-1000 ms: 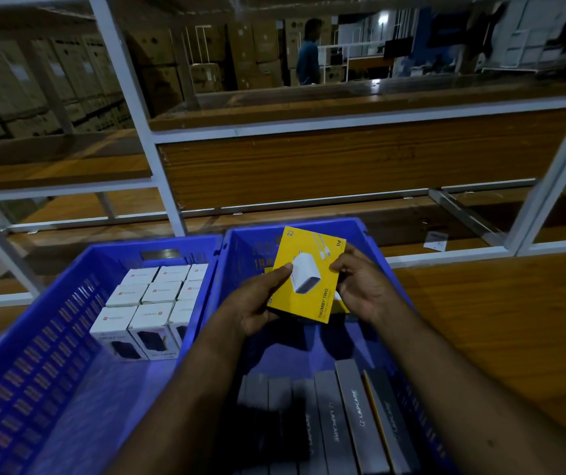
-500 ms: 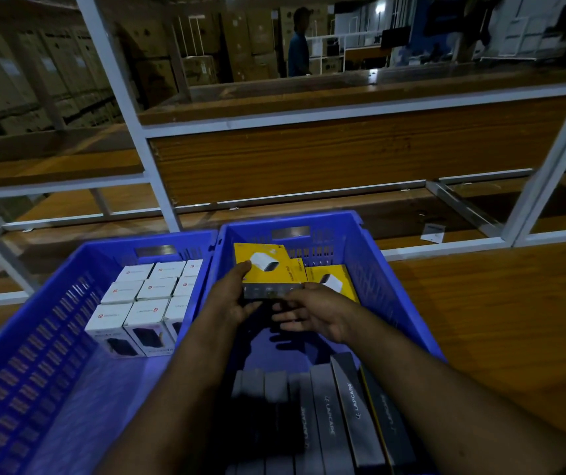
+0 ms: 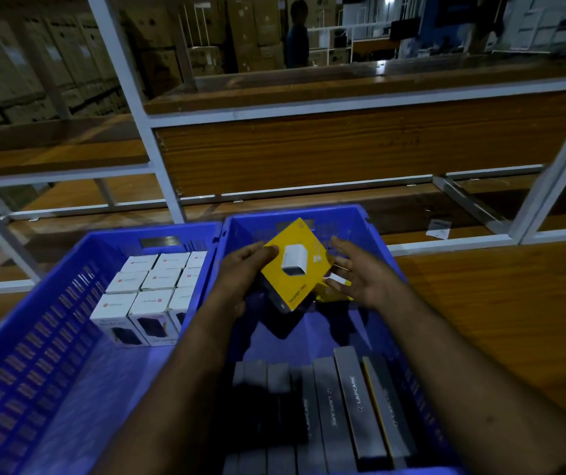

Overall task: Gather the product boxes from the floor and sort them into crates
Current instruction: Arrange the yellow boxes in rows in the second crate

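My left hand (image 3: 240, 272) grips a yellow charger box (image 3: 293, 265), tilted like a diamond, above the far end of the right blue crate (image 3: 374, 234). My right hand (image 3: 365, 277) hovers just right of the box, fingers spread and straight, holding nothing. Under it another yellow box (image 3: 334, 294) lies in the crate, mostly hidden. Grey Lapcare boxes (image 3: 353, 402) stand in a row at the crate's near end. The left blue crate (image 3: 34, 337) holds several white boxes (image 3: 153, 286) packed at its far right.
Both crates sit on a wooden shelf board (image 3: 497, 320) inside a white metal rack (image 3: 144, 132). A small white slip (image 3: 438, 229) lies on the board behind, to the right. A person (image 3: 297, 36) stands far back among stacked cartons.
The yellow box was low in the crate with both hands on it; now my left hand has lifted it tilted, and my right hand has come off it.
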A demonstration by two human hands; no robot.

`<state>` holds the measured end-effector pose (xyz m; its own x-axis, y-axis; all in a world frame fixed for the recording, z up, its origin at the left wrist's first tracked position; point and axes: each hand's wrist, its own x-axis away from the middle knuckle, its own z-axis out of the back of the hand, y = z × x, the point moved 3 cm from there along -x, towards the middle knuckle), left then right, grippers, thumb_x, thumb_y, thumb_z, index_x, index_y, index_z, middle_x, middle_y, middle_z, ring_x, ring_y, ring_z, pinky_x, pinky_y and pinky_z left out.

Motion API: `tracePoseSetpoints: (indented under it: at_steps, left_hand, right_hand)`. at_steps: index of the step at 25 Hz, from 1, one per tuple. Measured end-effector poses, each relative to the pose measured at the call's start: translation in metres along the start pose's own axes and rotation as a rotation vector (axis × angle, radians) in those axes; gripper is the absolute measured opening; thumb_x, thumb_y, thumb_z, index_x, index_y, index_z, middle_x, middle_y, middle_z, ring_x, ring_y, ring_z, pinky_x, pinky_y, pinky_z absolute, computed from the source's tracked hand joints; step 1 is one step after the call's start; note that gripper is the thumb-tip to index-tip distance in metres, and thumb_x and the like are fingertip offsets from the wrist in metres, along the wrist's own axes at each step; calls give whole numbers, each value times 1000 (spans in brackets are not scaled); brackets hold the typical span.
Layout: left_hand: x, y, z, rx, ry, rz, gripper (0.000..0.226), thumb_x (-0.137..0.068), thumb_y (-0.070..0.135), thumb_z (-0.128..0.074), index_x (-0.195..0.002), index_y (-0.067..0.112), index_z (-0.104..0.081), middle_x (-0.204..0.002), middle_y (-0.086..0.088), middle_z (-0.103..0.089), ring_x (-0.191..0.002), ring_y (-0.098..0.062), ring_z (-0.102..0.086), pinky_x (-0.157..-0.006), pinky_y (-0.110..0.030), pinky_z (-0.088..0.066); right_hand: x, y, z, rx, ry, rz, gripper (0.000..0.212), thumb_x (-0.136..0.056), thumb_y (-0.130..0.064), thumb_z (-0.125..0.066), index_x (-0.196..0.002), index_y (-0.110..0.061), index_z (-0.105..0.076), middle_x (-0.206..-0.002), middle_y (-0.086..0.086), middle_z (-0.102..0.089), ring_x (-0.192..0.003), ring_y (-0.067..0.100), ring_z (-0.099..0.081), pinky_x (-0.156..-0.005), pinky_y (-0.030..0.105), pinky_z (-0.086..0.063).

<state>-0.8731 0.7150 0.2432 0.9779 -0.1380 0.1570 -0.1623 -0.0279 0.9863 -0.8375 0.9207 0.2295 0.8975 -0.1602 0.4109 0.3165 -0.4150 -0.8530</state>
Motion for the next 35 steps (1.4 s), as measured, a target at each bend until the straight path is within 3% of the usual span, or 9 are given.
tracePoseSetpoints:
  at_steps: [6,8,12,15,17,20,29,33,35]
  left_hand:
    - [-5,-1,4,25,-43,115,61,-76,51,-77,-112,3,-71,-102,-21,-75,-99,-40,-70,-93,-53,-55]
    - [-4,-2,2,34,-62,130,63,-76,58,-74,-111,5,-71,-102,-20,-74,-97,-39,-71,-92,-51,-56]
    - [-6,-1,2,310,-144,185,56,-82,57,-67,-115,12,-63,-85,-4,-72,-82,-20,-69,-68,-32,-59]
    - [-1,-3,-12,253,-206,161,31,-96,37,-60,-114,13,-65,-112,-6,-72,-108,-20,-68,-78,-32,-60]
    - [0,-7,-21,139,-216,150,20,-97,28,-59,-109,13,-62,-113,-10,-68,-102,-20,-67,-76,-31,-60]
    - [1,-9,-24,163,-191,183,19,-98,21,-58,-111,9,-62,-114,-17,-68,-95,-24,-69,-72,-33,-63]
    - [0,-9,-18,248,-173,278,23,-100,24,-55,-112,5,-61,-108,-17,-70,-91,-25,-70,-66,-32,-63]
    - [-3,-20,-23,-75,-191,209,17,-99,12,-50,-109,6,-63,-99,-16,-66,-80,-22,-64,-62,-33,-59]
    - [0,-27,-33,-289,-215,182,11,-99,8,-49,-93,7,-58,-82,-15,-56,-67,-23,-56,-69,-40,-57]
  right_hand:
    - [4,5,-1,155,-131,-46,33,-87,-35,-69,-112,-13,-68,-107,17,-70,-82,25,-67,-75,39,-58]
    - [7,5,-6,97,-192,-46,33,-90,-28,-65,-118,-11,-64,-108,18,-70,-81,29,-68,-69,41,-59]
    - [0,4,-12,-166,-59,32,29,-99,-21,-53,-127,-13,-54,-110,17,-66,-79,28,-65,-56,38,-59]
    - [0,8,-17,-401,-34,-40,27,-99,-13,-49,-124,-6,-55,-111,18,-64,-85,26,-63,-78,40,-57]
    - [3,13,-19,-332,-46,-74,27,-96,-10,-51,-123,-7,-56,-110,16,-65,-90,26,-63,-83,41,-54]
    - [7,17,-18,-216,-40,-95,26,-91,-11,-56,-118,-11,-57,-103,13,-67,-87,25,-65,-65,38,-60]
    - [7,18,-18,-139,-20,-134,42,-82,-24,-67,-121,-10,-58,-108,13,-64,-95,24,-62,-55,28,-58]
    - [3,34,-13,-115,89,-199,25,-90,-18,-56,-115,-15,-54,-97,10,-64,-83,25,-63,-65,38,-55]
    - [3,51,-9,-188,173,-293,17,-95,-14,-50,-112,-12,-48,-94,15,-57,-81,29,-59,-74,41,-53]
